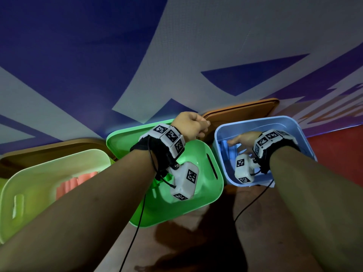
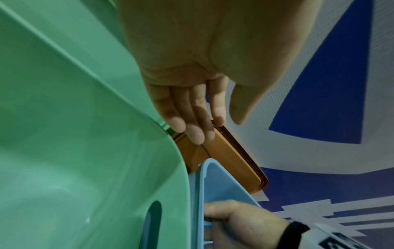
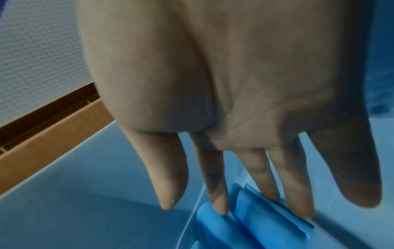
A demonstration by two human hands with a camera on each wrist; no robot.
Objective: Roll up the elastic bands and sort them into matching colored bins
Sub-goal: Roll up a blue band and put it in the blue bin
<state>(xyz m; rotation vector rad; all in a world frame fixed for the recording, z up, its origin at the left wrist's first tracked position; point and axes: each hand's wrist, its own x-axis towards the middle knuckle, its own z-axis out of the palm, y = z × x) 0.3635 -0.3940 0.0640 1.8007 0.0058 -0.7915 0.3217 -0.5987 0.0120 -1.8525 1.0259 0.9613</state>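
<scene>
Far left: pale yellow-green bin [image 1: 35, 173] with pink rolled bands [image 1: 75, 183] inside. Centre: green bin [image 1: 208, 185], left hand [image 1: 188, 124] above its far rim, fingers [image 2: 192, 121] straight, touching brown lid [image 1: 239, 112]. Right: blue bin [image 1: 290, 124], right hand [image 1: 243, 140] inside, fingers [image 3: 219, 190] straight, touching blue rolled bands [image 3: 251, 219].

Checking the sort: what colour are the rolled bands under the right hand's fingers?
Blue, matching the light blue bin they lie in; the rolled bands show best in the right wrist view.
</scene>
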